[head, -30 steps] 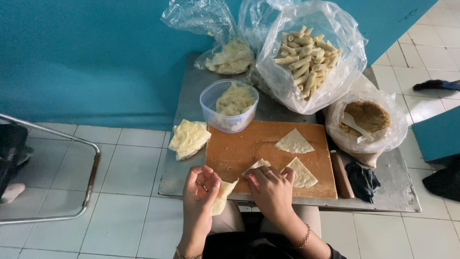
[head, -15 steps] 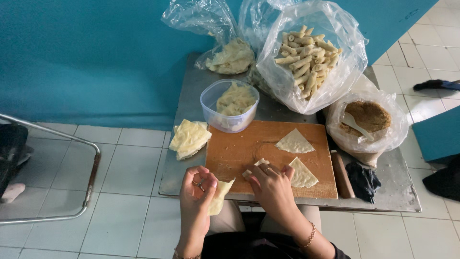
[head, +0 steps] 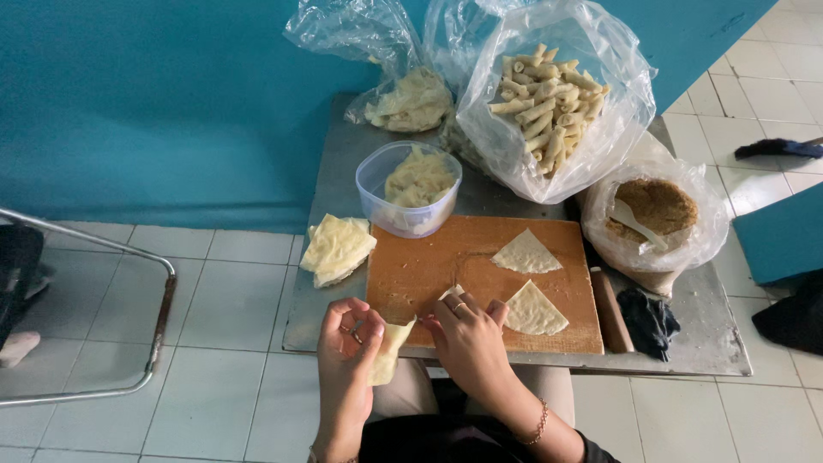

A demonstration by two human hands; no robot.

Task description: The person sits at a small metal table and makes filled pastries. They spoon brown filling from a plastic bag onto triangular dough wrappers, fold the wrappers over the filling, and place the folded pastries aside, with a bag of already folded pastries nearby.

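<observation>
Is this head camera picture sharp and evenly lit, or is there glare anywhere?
Head view: soft, even light with faint shadows; both hands, left hand and right hand, look sharp; white glare streaks the clear plastic bag; the metal table edges bow slightly.

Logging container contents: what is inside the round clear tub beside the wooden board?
The tub holds a heap of pale folded dough sheets, piled to about the rim. Whatever lies beneath the heap is hidden by it.
</observation>
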